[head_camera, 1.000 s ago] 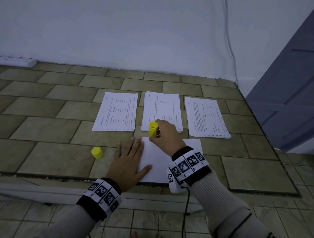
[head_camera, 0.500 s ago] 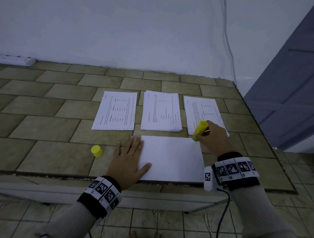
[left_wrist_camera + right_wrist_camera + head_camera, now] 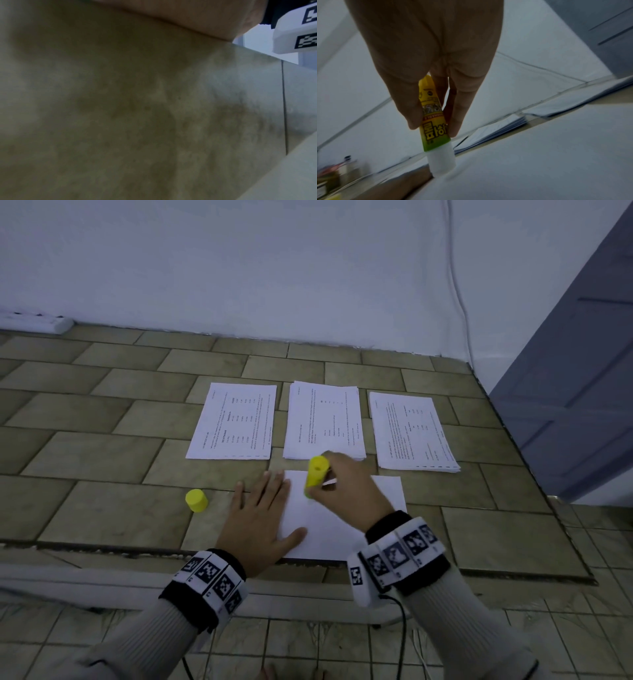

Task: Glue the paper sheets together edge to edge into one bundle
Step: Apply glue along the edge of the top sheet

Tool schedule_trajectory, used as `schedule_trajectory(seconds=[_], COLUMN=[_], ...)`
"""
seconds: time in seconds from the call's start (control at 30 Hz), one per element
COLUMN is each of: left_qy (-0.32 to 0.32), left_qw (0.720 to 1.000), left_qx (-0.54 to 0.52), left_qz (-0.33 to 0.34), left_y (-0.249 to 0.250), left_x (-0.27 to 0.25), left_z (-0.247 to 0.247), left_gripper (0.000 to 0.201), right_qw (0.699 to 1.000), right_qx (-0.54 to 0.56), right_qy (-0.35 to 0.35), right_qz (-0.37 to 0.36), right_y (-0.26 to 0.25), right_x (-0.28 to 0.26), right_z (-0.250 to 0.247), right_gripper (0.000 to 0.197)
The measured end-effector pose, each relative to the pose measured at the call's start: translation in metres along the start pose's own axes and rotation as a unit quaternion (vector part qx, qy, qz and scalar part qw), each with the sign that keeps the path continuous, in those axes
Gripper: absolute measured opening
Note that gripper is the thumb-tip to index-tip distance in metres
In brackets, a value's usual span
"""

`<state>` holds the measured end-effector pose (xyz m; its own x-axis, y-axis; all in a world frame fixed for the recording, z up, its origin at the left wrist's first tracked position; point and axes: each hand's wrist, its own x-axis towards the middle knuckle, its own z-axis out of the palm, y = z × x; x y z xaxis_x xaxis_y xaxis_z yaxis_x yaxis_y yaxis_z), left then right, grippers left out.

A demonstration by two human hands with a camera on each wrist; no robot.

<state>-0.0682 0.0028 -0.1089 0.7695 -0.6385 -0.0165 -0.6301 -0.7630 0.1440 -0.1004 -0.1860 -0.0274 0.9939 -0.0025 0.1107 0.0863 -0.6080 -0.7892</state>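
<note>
Hands nearest: left hand [image 3: 258, 520] flat, fingers straight, pressing the left margin of the blank sheet [image 3: 342, 529]; right hand [image 3: 346, 487] over that sheet's far-left part, fingers clamped round the yellow glue stick [image 3: 317, 474], white tip down on the paper near the far edge. Far edge running left to right, so probably a stroke along it, right hand the nearer for that. Left of the blank sheet, the yellow cap [image 3: 196, 500] on the counter [image 3: 102, 508]; beyond its far edge, three printed stacks [image 3: 323, 422] side by side, apart.
</note>
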Motion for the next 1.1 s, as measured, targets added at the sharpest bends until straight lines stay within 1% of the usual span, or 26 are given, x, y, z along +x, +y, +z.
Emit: schedule_trajectory(seconds=[0.07, 0.13, 0.2, 0.3, 0.43, 0.5, 0.57, 0.63, 0.73, 0.83, 0.9, 0.97, 1.03, 1.1], left_qy=[0.005, 0.007, -0.001, -0.021, -0.041, -0.043, -0.048, -0.052, -0.058, -0.063, -0.066, -0.061, -0.057, -0.054], left_qw=[1.0, 1.0, 1.0, 1.0, 0.999, 0.999, 0.998, 0.998, 0.998, 0.997, 0.997, 0.998, 0.998, 0.998], left_qx=[-0.001, -0.01, -0.014, 0.008, 0.012, 0.014, 0.021, 0.026, 0.024, 0.025, 0.027, 0.021, 0.009, -0.001], left_qz=[0.001, 0.004, 0.002, -0.012, -0.023, -0.025, -0.026, -0.027, -0.027, -0.027, -0.028, -0.028, -0.029, -0.028], left_y=[0.002, 0.003, 0.004, 0.005, 0.005, 0.004, 0.004, 0.005, 0.005, 0.006, 0.006, 0.006, 0.005, 0.004], left_x=[0.0, 0.0, -0.001, 0.0, -0.001, -0.001, -0.001, -0.001, -0.001, 0.0, -0.001, -0.001, -0.001, -0.001], left_z=[-0.002, -0.004, -0.006, -0.009, -0.01, -0.01, -0.01, -0.011, -0.011, -0.013, -0.013, -0.012, -0.01, -0.009], left_gripper=[0.1, 0.107, 0.113, 0.122, 0.126, 0.125, 0.125, 0.128, 0.133, 0.137, 0.138, 0.138, 0.138, 0.139], right_qw=[0.999, 0.999, 0.998, 0.998, 0.999, 0.999, 0.997, 0.995, 0.992, 0.989, 0.989, 0.992, 0.996, 0.998], right_qx=[-0.013, -0.03, -0.047, -0.057, -0.047, -0.04, -0.046, -0.06, -0.07, -0.08, -0.077, -0.053, -0.007, 0.024], right_qy=[-0.029, -0.038, -0.038, -0.025, -0.007, 0.02, 0.053, 0.076, 0.085, 0.094, 0.103, 0.107, 0.09, 0.061], right_qz=[-0.01, -0.012, -0.009, -0.013, 0.017, 0.014, 0.012, 0.025, 0.065, 0.082, 0.074, 0.047, 0.015, -0.003], right_y=[-0.005, -0.006, -0.007, -0.004, 0.008, 0.018, 0.029, 0.039, 0.056, 0.067, 0.064, 0.053, 0.04, 0.027], right_x=[0.003, 0.006, 0.007, 0.005, -0.007, -0.017, -0.029, -0.038, -0.049, -0.057, -0.06, -0.06, -0.058, -0.055], right_z=[0.015, 0.025, 0.027, 0.023, 0.001, -0.015, -0.032, -0.049, -0.071, -0.084, -0.084, -0.077, -0.065, -0.048], right_gripper=[0.016, 0.019, 0.023, 0.017, 0.016, 0.01, 0.01, 0.011, 0.011, 0.013, 0.014, 0.013, 0.014, 0.014])
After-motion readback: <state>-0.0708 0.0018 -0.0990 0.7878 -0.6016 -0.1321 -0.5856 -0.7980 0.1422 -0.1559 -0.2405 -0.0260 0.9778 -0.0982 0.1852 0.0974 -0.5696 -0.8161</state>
